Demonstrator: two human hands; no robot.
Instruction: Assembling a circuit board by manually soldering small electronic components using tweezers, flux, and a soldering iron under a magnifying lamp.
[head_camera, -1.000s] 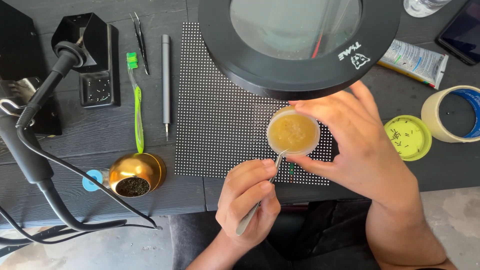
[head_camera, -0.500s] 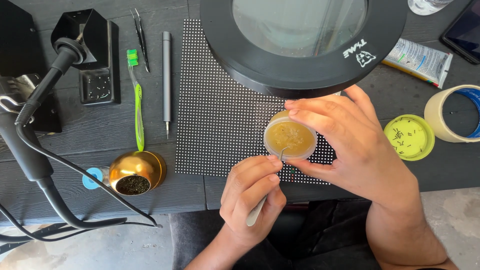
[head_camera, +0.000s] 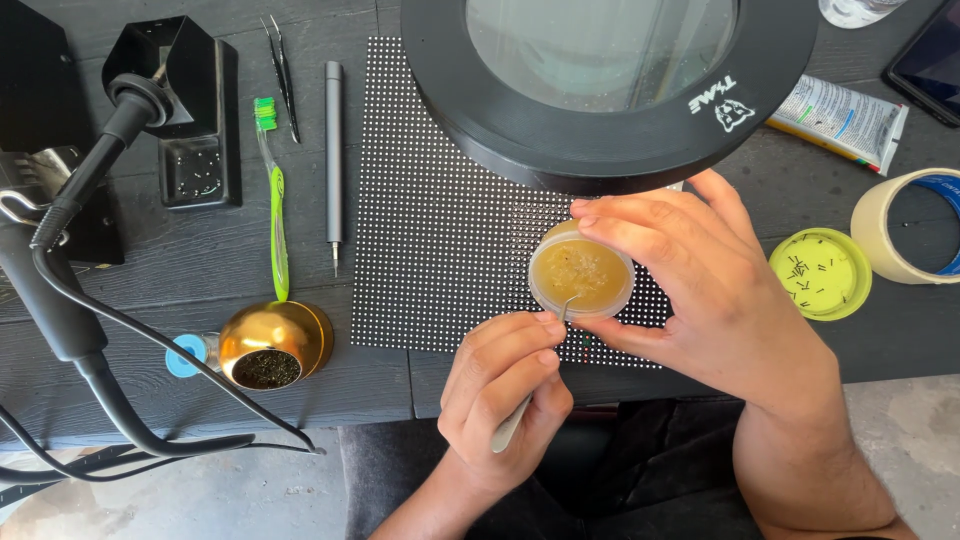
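My right hand (head_camera: 712, 292) grips a small round clear jar (head_camera: 583, 272) of amber paste, tilted slightly, just above the near edge of a black dotted panel (head_camera: 440, 200). My left hand (head_camera: 500, 385) pinches a thin metal tool (head_camera: 512, 428) like a pen. Its fine tip reaches over the jar's near rim into the paste. Both hands sit below a large round magnifier lamp (head_camera: 610, 90), which hides the far part of the panel.
On the dark table: a green toothbrush (head_camera: 275, 200), a grey pen-shaped driver (head_camera: 333, 150), tweezers (head_camera: 283, 75), a gold tip-cleaner bowl (head_camera: 275, 340), a black soldering stand (head_camera: 190, 110) with cables, a yellow lid (head_camera: 820, 272), a tape roll (head_camera: 905, 240), a tube (head_camera: 840, 120).
The jar has shifted a little left and away from me in my right hand. My left hand has raised the tool so its tip now lies inside the jar.
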